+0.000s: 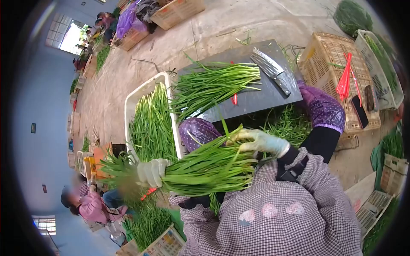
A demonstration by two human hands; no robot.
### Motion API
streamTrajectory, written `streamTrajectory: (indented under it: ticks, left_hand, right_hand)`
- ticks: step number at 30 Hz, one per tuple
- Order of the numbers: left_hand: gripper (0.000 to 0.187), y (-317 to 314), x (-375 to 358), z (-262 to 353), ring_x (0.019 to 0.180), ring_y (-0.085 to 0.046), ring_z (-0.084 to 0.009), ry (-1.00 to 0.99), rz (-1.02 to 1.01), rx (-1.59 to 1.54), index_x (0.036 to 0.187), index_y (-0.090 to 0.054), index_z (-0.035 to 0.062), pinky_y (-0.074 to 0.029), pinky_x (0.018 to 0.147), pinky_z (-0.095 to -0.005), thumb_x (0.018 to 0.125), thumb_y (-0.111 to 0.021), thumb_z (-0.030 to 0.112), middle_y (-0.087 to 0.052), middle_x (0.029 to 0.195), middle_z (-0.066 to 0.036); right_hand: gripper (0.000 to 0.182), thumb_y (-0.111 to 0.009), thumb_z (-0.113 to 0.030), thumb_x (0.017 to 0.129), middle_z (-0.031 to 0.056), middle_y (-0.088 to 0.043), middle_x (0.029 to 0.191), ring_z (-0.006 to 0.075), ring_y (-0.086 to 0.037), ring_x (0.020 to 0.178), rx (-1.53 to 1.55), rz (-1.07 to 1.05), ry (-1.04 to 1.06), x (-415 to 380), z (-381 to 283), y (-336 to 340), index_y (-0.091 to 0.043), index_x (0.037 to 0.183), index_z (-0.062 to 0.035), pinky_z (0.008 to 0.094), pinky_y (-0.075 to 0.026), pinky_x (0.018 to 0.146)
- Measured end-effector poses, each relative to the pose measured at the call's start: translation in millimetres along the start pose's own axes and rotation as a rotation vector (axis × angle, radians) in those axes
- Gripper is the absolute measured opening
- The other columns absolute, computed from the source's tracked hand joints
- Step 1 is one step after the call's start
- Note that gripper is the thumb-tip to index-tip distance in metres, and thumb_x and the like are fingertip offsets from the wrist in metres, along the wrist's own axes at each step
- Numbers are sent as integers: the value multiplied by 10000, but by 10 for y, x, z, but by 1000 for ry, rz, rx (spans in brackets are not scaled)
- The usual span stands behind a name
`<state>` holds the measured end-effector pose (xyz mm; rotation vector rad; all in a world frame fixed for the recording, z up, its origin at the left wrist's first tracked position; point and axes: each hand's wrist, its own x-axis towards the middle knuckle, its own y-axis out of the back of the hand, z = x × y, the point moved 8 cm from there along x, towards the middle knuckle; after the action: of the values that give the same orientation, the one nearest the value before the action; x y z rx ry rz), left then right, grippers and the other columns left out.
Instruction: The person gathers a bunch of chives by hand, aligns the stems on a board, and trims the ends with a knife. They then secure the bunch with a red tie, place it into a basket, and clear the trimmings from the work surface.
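Note:
A thick bunch of green garlic chives [209, 168] lies across my lap, its cut ends toward the right. My left hand [152, 172], in a pale glove, is wrapped around the leafy part of the bunch. Over the stem end, my right hand [262, 143], in a whitish glove, has its fingers closed on a few chive blades at the top of the bunch. In front of me, another bundle of chives [218, 83] rests on a dark grey board [252, 104]. A knife with a black handle [273, 70] lies on that board beside the stems.
A white crate [127, 113] filled with chives stands left of the board. On the right, an upturned tan crate [318, 55] bears red ties [345, 77] and a phone [359, 112]. Loose chives [290, 123] lie below the board. A person in pink [94, 207] sits at lower left.

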<state>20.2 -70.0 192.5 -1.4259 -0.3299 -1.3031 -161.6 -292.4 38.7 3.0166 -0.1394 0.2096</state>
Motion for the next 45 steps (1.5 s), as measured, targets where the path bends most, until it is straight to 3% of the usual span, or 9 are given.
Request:
streamTrajectory:
  ticks: [7,12,16,18,21,24,27,34,45]
  left_hand:
    - [138,-323,90,-173,705,-590,-137,-167,251,-23,922,-579,161,-453,816,-329,978,-626,45,-593,719,32]
    - [116,-210,20,-36,725,-583,-133,-80,144,-48,968,-621,164,-447,877,-334,995,-577,60,-561,700,35]
    - [137,-199,9,-11,724,-585,-148,-108,99,-113,922,-610,160,-446,882,-335,990,-573,47,-577,706,22]
    - [169,-211,50,-90,715,-580,-153,-115,163,-120,867,-594,151,-436,845,-335,993,-563,43,-584,708,13]
    - [89,-125,18,-115,596,-584,-105,-132,247,-56,962,-572,129,-431,737,-304,1004,-628,75,-599,639,36]
    - [87,-77,16,-44,613,-582,-108,-96,230,-39,981,-567,126,-438,755,-302,998,-625,65,-606,656,36]
    - [95,31,-104,189,650,-585,-105,-198,249,-79,1012,-559,123,-447,776,-304,991,-620,54,-606,688,44]
    - [128,151,-211,132,697,-556,-150,-332,283,-72,962,-488,147,-442,820,-356,1052,-579,159,-547,750,36]
    - [237,404,-542,363,717,-561,-123,-275,374,-17,986,-488,139,-438,844,-337,1035,-666,287,-519,738,62]
  right_hand:
    - [354,-611,-310,1063,70,-750,1091,126,-677,1006,500,305,-239,-133,365,-42,-705,1155,19,288,-537,897]
    - [364,-618,-369,1030,141,-749,1101,286,-717,1004,-733,84,-99,-532,975,-15,-709,1086,-21,397,-562,889]
    - [407,-647,-416,997,137,-717,1123,312,-700,1025,-893,-215,-696,-717,813,300,-733,1220,-86,421,-574,850]
    - [353,-686,-317,990,109,-708,1174,252,-694,1046,-434,317,-338,-440,246,501,-734,1241,-74,369,-563,901]
    - [264,-654,-128,993,82,-677,1273,179,-628,1182,89,286,-1,-33,-164,341,-734,1223,-24,340,-491,1054]
    - [242,-582,-156,1053,60,-736,1116,152,-676,1060,367,499,-191,-44,12,338,-736,1141,9,298,-508,1003]
    - [269,-550,-203,1081,55,-742,1076,136,-686,998,279,712,-206,-338,557,564,-728,1106,-1,281,-528,946]
    - [756,-520,-533,1083,163,-590,1472,242,-562,1369,537,214,-166,-143,543,140,-396,1581,22,391,-398,1193]
    - [293,-584,-218,1057,86,-761,1065,169,-711,993,186,762,-223,-357,405,637,-756,1114,12,310,-546,959]
